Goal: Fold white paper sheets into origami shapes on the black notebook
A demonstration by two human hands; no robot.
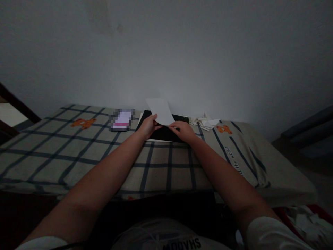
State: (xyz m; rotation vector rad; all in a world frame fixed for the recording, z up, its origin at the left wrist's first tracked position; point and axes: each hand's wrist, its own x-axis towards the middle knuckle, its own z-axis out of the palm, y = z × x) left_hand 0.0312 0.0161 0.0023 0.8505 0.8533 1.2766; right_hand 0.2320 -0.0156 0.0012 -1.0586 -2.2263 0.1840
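Observation:
A white sheet of paper (161, 110) is held up at a tilt between my two hands, its far end raised toward the wall. My left hand (148, 126) grips its left edge, thumb on top. At the near right corner, my right hand (184, 130) pinches the paper between thumb and fingers. Beneath both hands lies a flat black board or folder (166, 134), with pale sheet edges showing under it. To the right of the board is a loose heap of white paper strips (205, 122).
A checked cloth with bear prints (91, 156) covers the table, which stands against a grey wall (166, 52). Left of the board lies a blurred-out phone-like object (122, 120). A red container (309, 222) with white scraps is at the lower right.

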